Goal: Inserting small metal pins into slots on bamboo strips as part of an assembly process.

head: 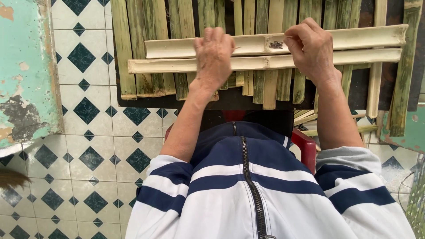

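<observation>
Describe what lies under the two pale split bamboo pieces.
Under the pale split bamboo pieces, green bamboo slats run crosswise, dark gaps between. Both hands cover parts.

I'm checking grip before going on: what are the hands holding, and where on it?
Both hands rest on two pale split bamboo halves lying crosswise: left hand near the middle, right hand right of it. Whether the fingers close around them cannot be told.

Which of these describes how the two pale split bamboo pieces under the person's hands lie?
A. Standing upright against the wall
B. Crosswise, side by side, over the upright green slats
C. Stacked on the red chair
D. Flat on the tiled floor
B: the two pale bamboo pieces run crosswise over the green slats, with the left hand and right hand resting on them.
</observation>
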